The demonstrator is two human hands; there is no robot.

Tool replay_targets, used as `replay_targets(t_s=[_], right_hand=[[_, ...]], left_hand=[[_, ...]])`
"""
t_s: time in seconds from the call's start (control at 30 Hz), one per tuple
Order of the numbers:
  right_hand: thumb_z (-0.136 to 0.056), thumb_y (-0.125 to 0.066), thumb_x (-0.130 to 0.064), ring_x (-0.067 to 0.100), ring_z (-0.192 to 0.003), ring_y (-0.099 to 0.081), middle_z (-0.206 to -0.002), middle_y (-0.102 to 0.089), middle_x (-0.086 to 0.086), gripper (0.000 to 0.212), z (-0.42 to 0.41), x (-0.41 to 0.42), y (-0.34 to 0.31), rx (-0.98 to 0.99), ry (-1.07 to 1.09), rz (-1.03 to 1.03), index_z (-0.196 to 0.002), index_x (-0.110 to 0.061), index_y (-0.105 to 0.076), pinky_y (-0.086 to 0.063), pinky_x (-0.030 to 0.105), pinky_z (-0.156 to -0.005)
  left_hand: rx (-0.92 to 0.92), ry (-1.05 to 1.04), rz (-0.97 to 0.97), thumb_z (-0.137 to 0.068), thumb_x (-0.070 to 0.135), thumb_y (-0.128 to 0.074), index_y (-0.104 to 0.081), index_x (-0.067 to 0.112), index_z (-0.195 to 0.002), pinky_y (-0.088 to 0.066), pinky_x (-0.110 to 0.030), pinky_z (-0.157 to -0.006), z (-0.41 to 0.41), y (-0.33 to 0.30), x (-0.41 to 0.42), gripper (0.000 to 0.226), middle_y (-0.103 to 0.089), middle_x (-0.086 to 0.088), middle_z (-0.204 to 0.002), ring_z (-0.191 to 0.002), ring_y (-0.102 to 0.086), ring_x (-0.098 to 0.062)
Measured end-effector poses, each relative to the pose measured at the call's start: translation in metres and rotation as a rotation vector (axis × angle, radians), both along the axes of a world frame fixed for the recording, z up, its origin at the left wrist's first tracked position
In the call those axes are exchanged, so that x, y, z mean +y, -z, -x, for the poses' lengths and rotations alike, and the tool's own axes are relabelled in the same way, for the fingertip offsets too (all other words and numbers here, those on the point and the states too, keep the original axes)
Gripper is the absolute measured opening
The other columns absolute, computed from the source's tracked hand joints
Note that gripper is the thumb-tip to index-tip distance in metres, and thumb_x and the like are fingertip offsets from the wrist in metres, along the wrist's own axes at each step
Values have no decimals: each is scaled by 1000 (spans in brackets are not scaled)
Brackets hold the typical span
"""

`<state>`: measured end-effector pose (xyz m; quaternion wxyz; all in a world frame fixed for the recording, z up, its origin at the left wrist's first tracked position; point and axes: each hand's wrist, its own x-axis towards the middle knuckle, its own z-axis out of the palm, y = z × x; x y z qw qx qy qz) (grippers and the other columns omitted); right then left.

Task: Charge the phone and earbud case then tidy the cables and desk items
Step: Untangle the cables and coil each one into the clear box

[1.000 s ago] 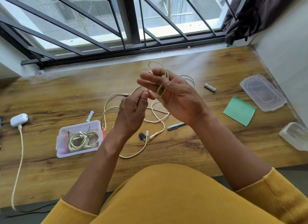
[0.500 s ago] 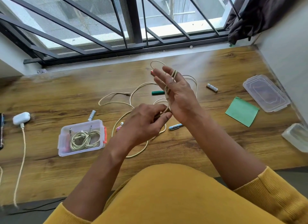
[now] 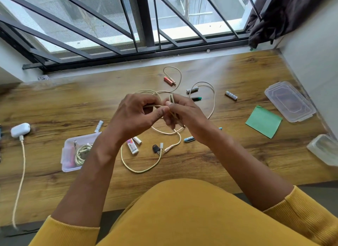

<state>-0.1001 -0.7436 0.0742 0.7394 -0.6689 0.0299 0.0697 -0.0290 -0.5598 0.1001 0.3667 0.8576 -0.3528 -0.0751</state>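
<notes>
two hands are counted, the left hand (image 3: 136,115) and the right hand (image 3: 184,115). one loose cream cable (image 3: 212,99) is spread mid-bench. one coiled cable (image 3: 82,153) is seen in one open plastic box (image 3: 66,155) near the bench's left edge. one white earbud case (image 3: 20,129) with one charging lead (image 3: 21,172) lies at the left edge. six small batteries are counted, among them a red battery (image 3: 168,80). one green paper (image 3: 263,121) and one clear lid (image 3: 289,101) lie toward the right edge.

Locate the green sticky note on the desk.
In the head view the green sticky note lies flat on the desk's right side, just left of the clear plastic lid and beyond the right hand.
</notes>
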Motion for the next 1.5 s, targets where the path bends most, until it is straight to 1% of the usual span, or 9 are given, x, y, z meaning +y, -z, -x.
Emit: replay_targets(t_s=[0.13,0.47,0.57,0.7,0.8,0.97,1.07,1.33,1.5], right_hand=[[-115,-29,-44,17,-53,-40,-57,-48,2,56,3,-1,-2,31,-162,103,-79,-22,-66,-34,31,-58],[-113,-33,-22,18,-54,-24,-62,-33,1,33,6,-9,-22,11,-469,-202,-98,-5,-56,-21,40,-55],[-112,-30,-18,17,-53,-44,-61,-42,3,31,3,-12,-28,-21,-449,-335,-98,-6,-55,-40,38,-62],[-112,-23,-15,38,-97,-72,-74,-67,12,32,-2,-17,-32,-112,-348,-459,-103,-5,-52,-49,53,-102],[-114,-19,-15,49,-112,-59,-82,-72,9,35,-4,-17,-34,-150,-260,-581,-106,-5,-52,-57,28,-81],[-115,-23,-16,40,-129,-61,-109,-77,13,32,-13,-10,-27,-170,-124,-717,-117,-3,-52,-44,46,-118],[-116,-24,-17,35,-138,-56,-129,-70,15,31,-17,-6,-26,-148,-71,-768,-123,-7,-53,-54,35,-101],[-115,-29,-9,34,-146,-50,-144,-59,24,25,-20,-9,-21,-188,149,-626,-132,-3,-46,-31,42,-128],[-114,-34,-6,32,-134,-63,-135,-66,29,23,-16,-11,-11,-172,184,-291,-130,1,-49,-39,46,-123]], left_hand=[[49,-4,35,-90,48,-76,-75,21,-81,-38,-31,-53,-11,-2,7,28,-63,0,-64,-53,-49,-13],[191,4,257,-104,41,-58,-63,27,-78,-32,-27,-52,-16,5,4,30,-48,9,-61,-54,-39,-14],[168,-73,289,-109,39,-50,-64,19,-75,-35,-38,-52,-10,14,-1,43,-54,-11,-61,-54,-41,-26],[108,-229,255,-110,37,-46,-60,25,-71,-39,-45,-56,-1,24,-2,44,-53,-15,-61,-55,-47,-28],[106,-253,240,-111,35,-47,-62,24,-73,-44,-47,-56,7,33,-2,42,-56,-11,-61,-58,-52,-30],[83,-218,204,-111,39,-45,-70,31,-88,-42,-32,-58,30,40,-13,35,-58,18,-63,-58,-54,-4],[68,-183,126,-111,35,-46,-74,26,-104,-41,-37,-58,41,39,-21,30,-57,16,-64,-58,-53,-10],[104,-4,-29,-108,38,-45,-72,21,-109,-32,-32,-59,52,29,-29,32,-46,14,-59,-59,-48,-3],[57,-9,-4,-107,37,-58,-78,26,-99,-31,-28,-54,40,15,-24,24,-49,11,-55,-51,-48,-9]])
